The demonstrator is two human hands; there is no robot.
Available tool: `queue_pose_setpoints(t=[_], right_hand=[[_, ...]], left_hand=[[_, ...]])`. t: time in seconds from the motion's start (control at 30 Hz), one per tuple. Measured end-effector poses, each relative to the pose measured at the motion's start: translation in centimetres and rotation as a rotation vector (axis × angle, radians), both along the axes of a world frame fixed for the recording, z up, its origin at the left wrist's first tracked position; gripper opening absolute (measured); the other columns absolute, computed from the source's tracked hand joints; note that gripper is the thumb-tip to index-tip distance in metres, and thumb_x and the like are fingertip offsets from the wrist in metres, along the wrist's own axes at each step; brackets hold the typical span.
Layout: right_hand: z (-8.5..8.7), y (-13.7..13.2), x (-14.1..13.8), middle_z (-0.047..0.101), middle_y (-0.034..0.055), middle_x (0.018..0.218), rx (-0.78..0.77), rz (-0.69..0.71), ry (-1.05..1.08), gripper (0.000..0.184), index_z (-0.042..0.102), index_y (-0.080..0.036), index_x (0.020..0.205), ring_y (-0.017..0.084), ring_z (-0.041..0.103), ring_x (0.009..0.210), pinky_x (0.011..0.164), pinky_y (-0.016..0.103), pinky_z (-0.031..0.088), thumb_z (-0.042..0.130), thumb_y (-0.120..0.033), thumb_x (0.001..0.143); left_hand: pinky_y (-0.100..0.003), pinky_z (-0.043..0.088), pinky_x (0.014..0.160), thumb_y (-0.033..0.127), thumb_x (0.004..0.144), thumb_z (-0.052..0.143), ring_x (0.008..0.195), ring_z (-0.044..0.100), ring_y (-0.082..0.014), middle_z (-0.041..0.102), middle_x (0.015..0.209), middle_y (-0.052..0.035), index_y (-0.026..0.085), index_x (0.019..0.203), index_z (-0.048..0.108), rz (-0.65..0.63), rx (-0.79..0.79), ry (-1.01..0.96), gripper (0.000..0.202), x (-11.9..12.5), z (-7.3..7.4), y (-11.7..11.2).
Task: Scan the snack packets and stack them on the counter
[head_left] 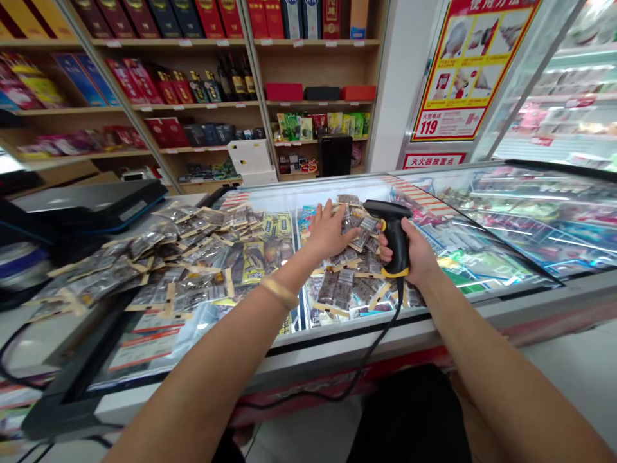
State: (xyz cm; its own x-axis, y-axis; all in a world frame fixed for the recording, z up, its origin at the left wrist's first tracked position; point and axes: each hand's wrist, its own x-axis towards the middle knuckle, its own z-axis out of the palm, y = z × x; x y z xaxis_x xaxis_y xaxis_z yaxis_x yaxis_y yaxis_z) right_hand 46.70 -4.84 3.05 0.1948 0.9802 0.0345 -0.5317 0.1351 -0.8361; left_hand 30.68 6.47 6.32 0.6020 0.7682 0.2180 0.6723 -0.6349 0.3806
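Note:
My right hand is wrapped round the grip of a black and yellow barcode scanner, whose head points left over a pile of small packets. A cable runs down from its handle. My left hand reaches over the glass top with its fingers spread, at the left edge of that pile. Whether its fingertips touch the packets I cannot tell. These are clear bags with dark contents and tan strips along one edge. A larger heap of the same packets spreads to the left of my left hand.
The packets lie on a glass-topped chest freezer with goods inside. A black device stands at the left. The scanner's cable hangs across the freezer's front. Behind are shelves of boxes and bottles, and a red and yellow poster.

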Motion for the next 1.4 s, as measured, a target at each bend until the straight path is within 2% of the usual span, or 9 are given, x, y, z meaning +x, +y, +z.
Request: queue_pose_setpoints(t=[0.27,0.4,0.57,0.7,0.87,1.0,1.2,1.3,1.4], right_hand=[[0.7,-0.4,-0.2,0.056,-0.0018,0.066,-0.031,-0.037,-0.004,0.039,0.064,-0.019,0.096,0.009,0.045,0.047,0.042,0.021,0.040,0.067,-0.057,0.087],[1.9,-0.9,-0.7,0.054,-0.0007,0.069,0.007,-0.030,-0.079,0.040,0.066,-0.020,0.097,0.011,0.043,0.049,0.042,0.024,0.040,0.066,-0.059,0.086],[4.4,-0.2,-3.9,0.054,0.0002,0.070,0.075,0.026,-0.164,0.041,0.067,-0.021,0.097,0.011,0.043,0.049,0.044,0.026,0.038,0.065,-0.060,0.087],[5.2,2.0,-9.6,0.055,-0.0008,0.068,0.038,0.187,-0.129,0.041,0.065,-0.020,0.097,0.010,0.044,0.047,0.043,0.024,0.038,0.064,-0.059,0.087],[3.8,5.1,-16.9,0.057,-0.0014,0.065,-0.060,0.382,-0.096,0.042,0.061,-0.020,0.093,0.010,0.045,0.045,0.040,0.023,0.039,0.066,-0.060,0.086],[1.7,6.4,-19.4,0.057,-0.0017,0.064,-0.110,0.445,-0.102,0.042,0.061,-0.019,0.095,0.010,0.046,0.044,0.040,0.022,0.039,0.067,-0.059,0.086],[-0.2,6.2,-18.9,0.058,-0.0010,0.064,-0.171,0.461,-0.114,0.044,0.061,-0.018,0.091,0.010,0.046,0.044,0.041,0.022,0.040,0.070,-0.060,0.083],[-0.1,6.0,-18.7,0.058,-0.0014,0.065,-0.165,0.452,-0.125,0.048,0.061,-0.018,0.089,0.009,0.046,0.044,0.041,0.022,0.039,0.075,-0.062,0.076],[0.2,5.7,-18.6,0.058,-0.0021,0.065,-0.148,0.465,-0.117,0.049,0.062,-0.018,0.092,0.009,0.047,0.045,0.041,0.022,0.040,0.077,-0.060,0.075]], left_hand=[[-0.062,0.015,0.125,0.067,0.087,0.063,0.160,0.004,-0.0424,0.012,0.174,-0.0193,0.025,0.161,0.035,0.004,0.000,-0.059,0.090,-0.7,-0.2,-0.2],[-0.060,0.016,0.126,0.070,0.086,0.063,0.160,0.009,-0.0413,0.016,0.173,-0.0199,0.023,0.159,0.037,0.008,0.032,-0.118,0.091,-3.0,0.3,0.7],[-0.051,0.027,0.124,0.059,0.085,0.068,0.154,0.032,-0.0355,0.041,0.162,-0.0187,0.020,0.149,0.051,0.077,0.121,-0.193,0.078,-11.1,1.3,3.2],[-0.037,0.052,0.094,0.051,0.080,0.071,0.101,0.070,-0.0263,0.074,0.120,-0.0134,0.019,0.124,0.070,0.173,0.004,-0.175,0.055,-19.1,1.9,4.6],[-0.027,0.044,0.063,0.052,0.062,0.081,0.066,0.063,-0.0190,0.071,0.073,-0.0019,0.024,0.078,0.074,0.171,-0.110,-0.014,0.033,-25.5,1.9,4.9],[-0.027,0.039,0.060,0.052,0.048,0.088,0.068,0.064,-0.0195,0.073,0.080,-0.0016,0.025,0.076,0.074,0.122,-0.188,0.157,0.041,-26.4,1.6,3.8],[-0.030,0.038,0.059,0.044,0.045,0.091,0.064,0.060,-0.0216,0.068,0.068,-0.0008,0.025,0.067,0.065,0.114,-0.305,0.181,0.039,-25.6,0.8,3.0],[-0.030,0.041,0.062,0.040,0.050,0.090,0.069,0.062,-0.0226,0.067,0.069,-0.0017,0.024,0.070,0.066,0.137,-0.290,0.025,0.035,-25.9,0.5,3.2],[-0.030,0.046,0.069,0.043,0.066,0.081,0.077,0.065,-0.0225,0.072,0.080,-0.0042,0.022,0.082,0.071,0.216,-0.296,-0.326,0.028,-26.4,0.0,3.6]])
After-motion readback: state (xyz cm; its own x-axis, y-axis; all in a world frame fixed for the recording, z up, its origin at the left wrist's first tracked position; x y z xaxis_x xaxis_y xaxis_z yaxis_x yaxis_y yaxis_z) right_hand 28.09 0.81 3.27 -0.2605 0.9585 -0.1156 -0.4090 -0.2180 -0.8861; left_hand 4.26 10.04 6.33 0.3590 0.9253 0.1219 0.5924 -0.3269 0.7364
